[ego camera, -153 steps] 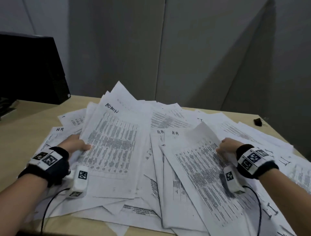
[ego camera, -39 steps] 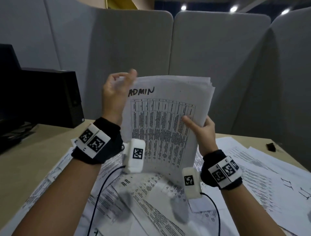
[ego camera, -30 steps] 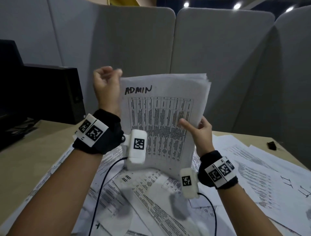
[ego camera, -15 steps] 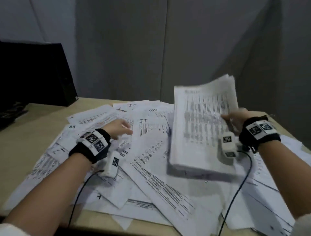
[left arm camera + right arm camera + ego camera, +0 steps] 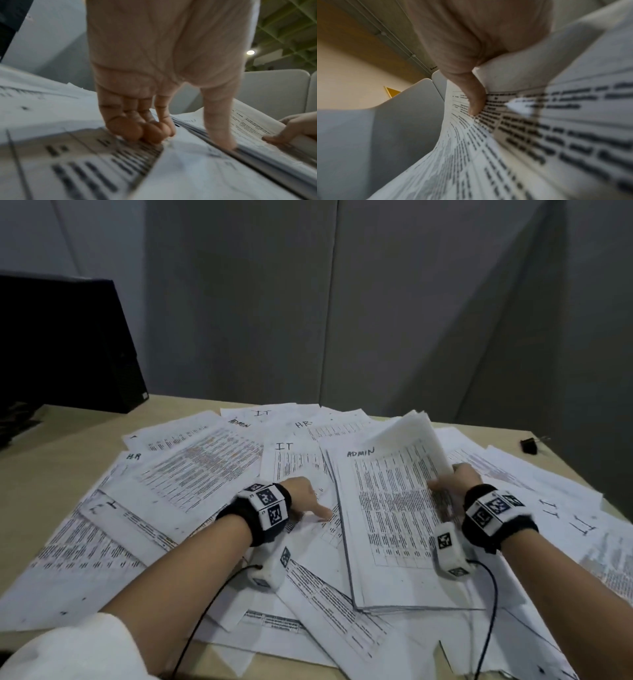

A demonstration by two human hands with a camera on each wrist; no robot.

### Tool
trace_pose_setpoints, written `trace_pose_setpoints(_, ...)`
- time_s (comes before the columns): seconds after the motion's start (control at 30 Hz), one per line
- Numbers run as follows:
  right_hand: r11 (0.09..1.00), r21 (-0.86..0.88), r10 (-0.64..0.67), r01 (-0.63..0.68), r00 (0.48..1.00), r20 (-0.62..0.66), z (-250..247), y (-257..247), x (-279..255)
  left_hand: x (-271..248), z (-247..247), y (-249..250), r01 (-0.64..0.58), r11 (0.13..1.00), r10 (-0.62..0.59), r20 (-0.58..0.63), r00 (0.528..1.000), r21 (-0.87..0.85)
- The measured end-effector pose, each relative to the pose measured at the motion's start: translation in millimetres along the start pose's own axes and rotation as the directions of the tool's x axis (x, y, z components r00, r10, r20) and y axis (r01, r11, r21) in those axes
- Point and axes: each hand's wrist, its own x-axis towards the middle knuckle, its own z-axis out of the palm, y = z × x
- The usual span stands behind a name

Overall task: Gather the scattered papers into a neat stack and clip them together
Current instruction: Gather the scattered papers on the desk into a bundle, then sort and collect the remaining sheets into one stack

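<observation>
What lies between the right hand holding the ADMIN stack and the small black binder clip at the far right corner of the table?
In the head view, only loose printed sheets lie between the right hand and the black binder clip, then bare tan tabletop.

You've got the gathered stack [image 5: 394, 518] lying on the right of the spread, "ADMIN" handwritten at its top, a printed table below; its near and left edges are fairly square, and its right edge curls up off the heap. Under and around it the scattered papers [image 5: 178, 481] fan out across the desk, overlapping at all angles, white sheets of dense print, some headed "IT", "HR" or "ADMIN" by hand. A few hang over the near edge of the desk. Off at the far right corner sits your black binder clip [image 5: 529, 445], alone on bare wood, well apart from the stack, just past the outermost sheets
</observation>
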Motion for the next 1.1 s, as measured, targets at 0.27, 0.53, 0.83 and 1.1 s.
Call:
trace_pose_setpoints(0.27, 0.933, 0.351, 0.074, -0.078, 0.997, 0.024, -25, 44, -17, -10, 7, -7, 0.001, 0.999, -0.005, -0.081, 0.997, -0.053)
trace_pose_setpoints(0.53, 0.939, 0.309, 0.144, -0.154, 0.988, 0.055, -21, 72, -62, -16, -23, -38, 0.236, 0.923, -0.197, -0.154, 0.968, 0.304)
trace_pose_setpoints(0.83, 0.966, 0.244, 0.074, -0.09, 0.995, 0.071, 4, 41, -59, -21, -53, -73, 0.184, 0.967, -0.174, -0.071, 0.982, 0.175)
trace_pose_setpoints(1.1, 0.954, 0.281, 0.063, -0.106, 0.985, 0.158, 8, 33, -52, 32, -73, -34, -0.152, 0.978, 0.029, -0.622, 0.782, -0.146)
